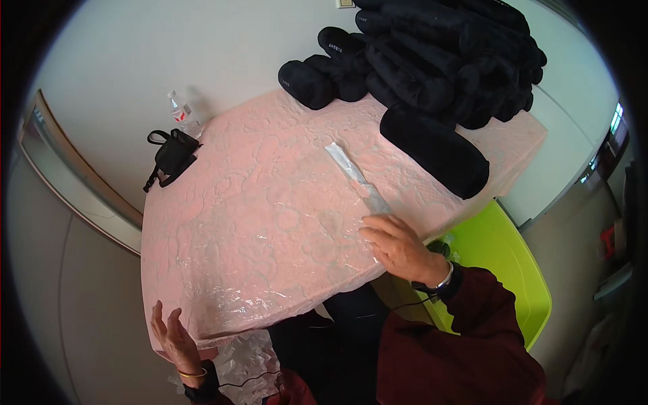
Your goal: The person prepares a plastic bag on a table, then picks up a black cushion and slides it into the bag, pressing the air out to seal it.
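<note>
A large clear plastic bag point(253, 260) lies spread flat over the near part of the pink table cover. Along its right side runs a white strip point(347, 164), wrinkled and partly folded. My right hand point(399, 250) rests on the bag's right edge, at the near end of that strip. Its fingers stretch leftward over the plastic; the thumb is hard to make out. Off the table's near left corner is my left hand point(177, 344), its fingers apart and nothing in them. It is close to the bag's left edge.
Several black plush rolls point(432, 61) are piled at the back right; one black roll point(435, 152) lies in front of them. A black pouch point(174, 156) and a plastic bottle point(183, 115) stand at the back left. A lime-green bin point(523, 270) is right; crumpled clear plastic point(246, 361) lies below.
</note>
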The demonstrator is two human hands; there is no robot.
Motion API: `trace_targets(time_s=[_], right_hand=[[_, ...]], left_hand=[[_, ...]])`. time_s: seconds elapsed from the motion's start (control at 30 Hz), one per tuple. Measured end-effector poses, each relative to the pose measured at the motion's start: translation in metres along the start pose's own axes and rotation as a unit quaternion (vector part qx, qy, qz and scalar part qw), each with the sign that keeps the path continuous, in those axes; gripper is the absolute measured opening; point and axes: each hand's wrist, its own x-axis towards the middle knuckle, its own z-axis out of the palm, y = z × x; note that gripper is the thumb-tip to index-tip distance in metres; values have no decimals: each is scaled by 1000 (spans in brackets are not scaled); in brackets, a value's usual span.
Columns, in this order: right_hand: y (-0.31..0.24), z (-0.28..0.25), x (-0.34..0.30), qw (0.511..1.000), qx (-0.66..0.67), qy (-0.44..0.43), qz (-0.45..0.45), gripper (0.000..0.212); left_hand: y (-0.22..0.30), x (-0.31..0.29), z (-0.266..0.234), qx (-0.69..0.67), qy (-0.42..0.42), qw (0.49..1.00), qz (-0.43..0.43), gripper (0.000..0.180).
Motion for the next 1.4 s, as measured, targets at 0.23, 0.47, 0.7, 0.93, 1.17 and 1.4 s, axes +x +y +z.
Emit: trace_targets(time_s=[0.23,0.47,0.7,0.93,1.17,1.4], right_hand=[[7,11,6,996,-91,-21,12,54],[-12,28,16,994,-50,-99,-24,66],[-18,32,17,979,-117,-165,-12,76],[-14,13,21,973,-79,-218,-3,84],[-15,15,22,972,-81,-219,-9,85],[-7,15,11,979,-63,-194,-16,81]], left_hand=[[157,-19,10,-101,-50,982,151,34],[266,-4,71,-270,-199,918,213,74],[266,-2,92,-236,-220,912,252,92],[146,7,46,-114,-277,936,183,112],[37,0,7,10,-272,959,81,117],[27,-19,-1,37,-252,965,66,114]])
